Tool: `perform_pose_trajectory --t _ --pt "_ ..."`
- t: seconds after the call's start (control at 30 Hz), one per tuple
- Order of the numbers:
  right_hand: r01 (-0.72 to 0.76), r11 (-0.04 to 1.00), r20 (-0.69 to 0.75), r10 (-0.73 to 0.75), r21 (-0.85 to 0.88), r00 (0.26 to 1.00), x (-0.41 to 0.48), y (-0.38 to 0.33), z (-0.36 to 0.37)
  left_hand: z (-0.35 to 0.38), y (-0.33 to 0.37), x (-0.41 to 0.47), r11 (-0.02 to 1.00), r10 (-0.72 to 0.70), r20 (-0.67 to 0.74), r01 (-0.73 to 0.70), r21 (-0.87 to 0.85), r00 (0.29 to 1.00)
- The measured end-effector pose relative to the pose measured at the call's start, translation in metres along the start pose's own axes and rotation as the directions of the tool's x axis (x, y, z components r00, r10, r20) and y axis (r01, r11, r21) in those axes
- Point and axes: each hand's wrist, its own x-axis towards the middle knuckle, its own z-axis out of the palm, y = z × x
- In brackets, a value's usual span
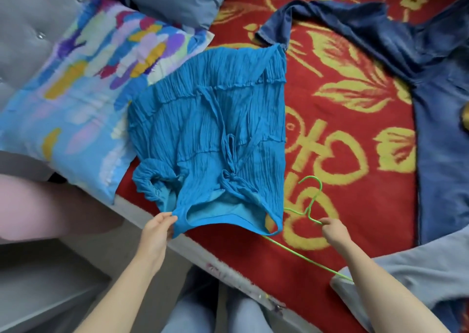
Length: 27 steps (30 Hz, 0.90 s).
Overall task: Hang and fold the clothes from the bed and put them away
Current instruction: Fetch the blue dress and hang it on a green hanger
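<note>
The person's legs in pale jeans [193, 315] are standing at the bed's edge, below and between the two forearms. The hands are working well apart. The left hand [157, 231] is pinching the near shoulder edge of a bright blue crinkled top [210, 129], thumb and fingers curled on the fabric. The right hand [333, 231] is gripping a thin green wire hanger [311, 214] just below its hook. One hanger arm is slipping under the top's nearest corner, and the bottom wire is running back beside the right forearm. A grey-blue garment [411, 274] is lying bunched under that forearm.

The top is lying spread on a red blanket with yellow flowers [330, 83], stretching away from the left hand. Beyond the left hand, a paint-patterned pillow [76, 91] is touching the top's far left side. Well beyond the right hand, a denim garment [436, 78] is sprawling across the blanket.
</note>
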Motion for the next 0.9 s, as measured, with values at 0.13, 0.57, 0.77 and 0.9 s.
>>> perform_pose_trajectory --t 0.13,0.57,0.77,0.9 --pt "0.106 0.977 -0.096 -0.089 0.184 0.991 -0.047 -0.004 -0.084 -0.003 0.021 -0.003 0.999 0.040 0.009 -0.040 0.022 0.999" --pt "0.583 0.800 -0.342 -0.593 -0.142 0.729 -0.180 -0.116 -0.186 -0.010 0.108 -0.025 0.978 0.205 0.103 -0.208 0.026 0.973" --pt "0.660 0.741 -0.252 -0.667 -0.126 0.701 -0.238 -0.172 -0.202 -0.019 0.152 -0.042 0.941 0.339 0.096 -0.337 -0.037 0.936" --pt "0.647 0.739 -0.230 -0.673 -0.187 0.703 -0.257 -0.199 -0.192 -0.030 0.181 -0.055 0.913 0.406 0.099 -0.400 -0.079 0.908"
